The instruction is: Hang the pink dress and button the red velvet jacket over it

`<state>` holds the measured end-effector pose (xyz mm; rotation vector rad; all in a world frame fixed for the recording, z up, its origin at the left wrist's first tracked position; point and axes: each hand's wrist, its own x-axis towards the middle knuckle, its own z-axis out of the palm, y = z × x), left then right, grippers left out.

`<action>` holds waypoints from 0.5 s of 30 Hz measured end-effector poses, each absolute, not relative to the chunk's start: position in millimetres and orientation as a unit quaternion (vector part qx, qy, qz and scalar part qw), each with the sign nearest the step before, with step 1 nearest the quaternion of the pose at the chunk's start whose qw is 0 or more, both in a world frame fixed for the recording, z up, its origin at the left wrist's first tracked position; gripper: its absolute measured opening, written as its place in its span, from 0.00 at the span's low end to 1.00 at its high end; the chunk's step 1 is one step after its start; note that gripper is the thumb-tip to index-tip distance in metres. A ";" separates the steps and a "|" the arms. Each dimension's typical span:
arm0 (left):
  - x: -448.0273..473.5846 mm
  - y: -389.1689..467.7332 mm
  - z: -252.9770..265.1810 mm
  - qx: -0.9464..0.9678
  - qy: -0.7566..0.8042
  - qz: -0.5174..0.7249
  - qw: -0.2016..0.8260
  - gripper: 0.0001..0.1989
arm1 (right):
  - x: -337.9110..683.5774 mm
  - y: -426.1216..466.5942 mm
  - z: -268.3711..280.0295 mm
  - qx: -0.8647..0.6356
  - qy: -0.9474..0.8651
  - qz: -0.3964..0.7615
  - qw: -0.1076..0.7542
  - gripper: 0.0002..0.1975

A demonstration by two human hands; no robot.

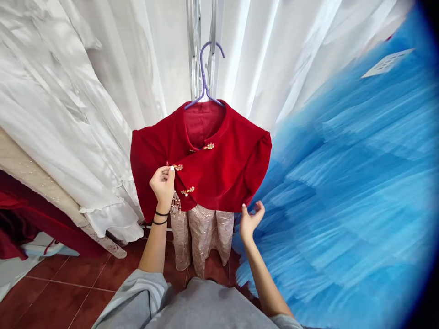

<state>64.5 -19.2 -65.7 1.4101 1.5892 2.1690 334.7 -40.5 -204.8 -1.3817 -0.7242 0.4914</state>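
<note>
A short red velvet jacket [219, 178] with a stand collar hangs in front of me on a purple hanger [205, 75]. Beaded gold fasteners [209, 146] run down its slanted front opening, and a beaded tassel [176, 203] dangles below my left wrist side. My left hand [163, 183] pinches the jacket front at the middle fastener [178, 167]; the fingertips partly cover what they grip. Just below the sleeve on the right, my right hand [251, 221] is held with thumb and fingers apart, nothing visible between them.
A shiny pinkish skirt [202, 237] hangs under the jacket. White garments [103, 114] fill the left side and blue layered tulle [343, 196] the right. The hanger hooks onto a metal rack [213, 27]. Red tiles [78, 283] cover the floor.
</note>
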 end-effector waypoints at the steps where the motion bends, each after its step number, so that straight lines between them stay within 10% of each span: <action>1: 66.1 -21.3 -62.8 0.461 0.539 0.705 -0.022 0.11 | 328.2 -37.6 -182.0 -0.621 -0.370 0.125 0.680 0.39; 7: 85.4 -5.0 -44.9 0.504 0.619 0.553 -0.239 0.46 | 260.9 7.4 -61.7 -0.555 -0.626 -0.152 0.526 0.51; 15: -22.1 -9.0 34.6 0.531 0.591 0.567 -0.218 0.19 | 385.0 65.6 37.9 -0.574 -0.606 -0.203 0.512 0.34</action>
